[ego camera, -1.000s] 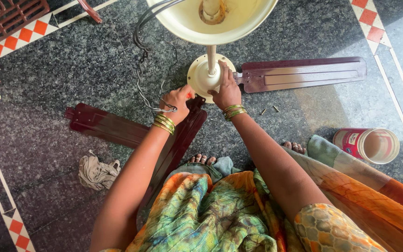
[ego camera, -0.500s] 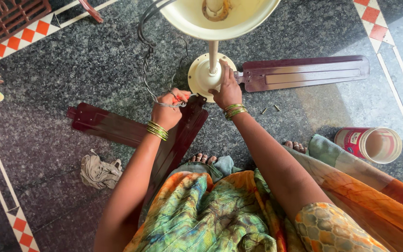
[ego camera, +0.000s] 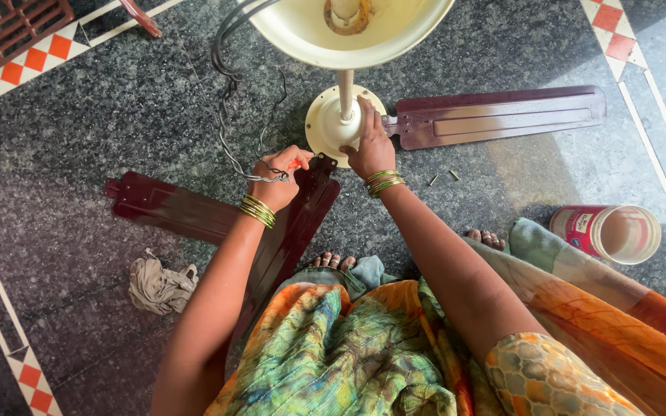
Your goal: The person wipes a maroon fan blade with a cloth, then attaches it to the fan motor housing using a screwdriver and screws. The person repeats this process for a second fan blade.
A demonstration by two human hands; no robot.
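On a dark speckled granite floor (ego camera: 117,100), a cream ceiling-fan motor (ego camera: 333,123) sits at upper centre, maroon blades (ego camera: 502,115) spreading from it. The left hand (ego camera: 275,179) is clenched around a red-handled tool (ego camera: 296,163) at the motor's edge. The right hand (ego camera: 371,146) presses open-palmed on the motor, gripping nothing. A crumpled rag (ego camera: 159,285) lies lower left.
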